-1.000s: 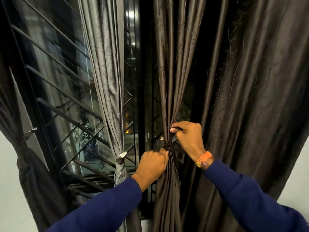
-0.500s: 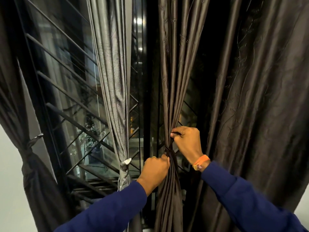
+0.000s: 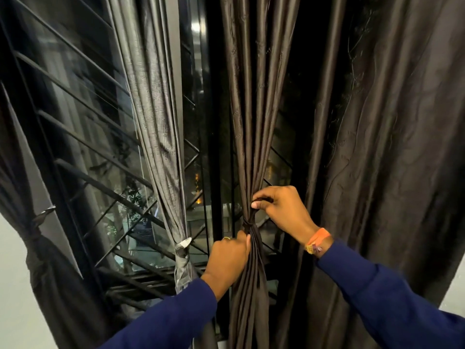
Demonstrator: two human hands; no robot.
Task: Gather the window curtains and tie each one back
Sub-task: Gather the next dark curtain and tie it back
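Dark barred window [image 3: 83,172] behind, the right hand [image 3: 281,210] has crept up the brown curtain [image 3: 251,122], pinching above its knot [image 3: 249,226] while the left hand [image 3: 230,258] grips below, apparently cinching the tie.

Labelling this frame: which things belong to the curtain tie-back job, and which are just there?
Job:
middle curtain, pinched by right hand, gripped by left hand
its tie
grey curtain, tied
left curtain, tied
right curtain, loose

Just there:
window grille
wristband

both hands [image 3: 254,230] on the knotted dark curtain [image 3: 251,122]
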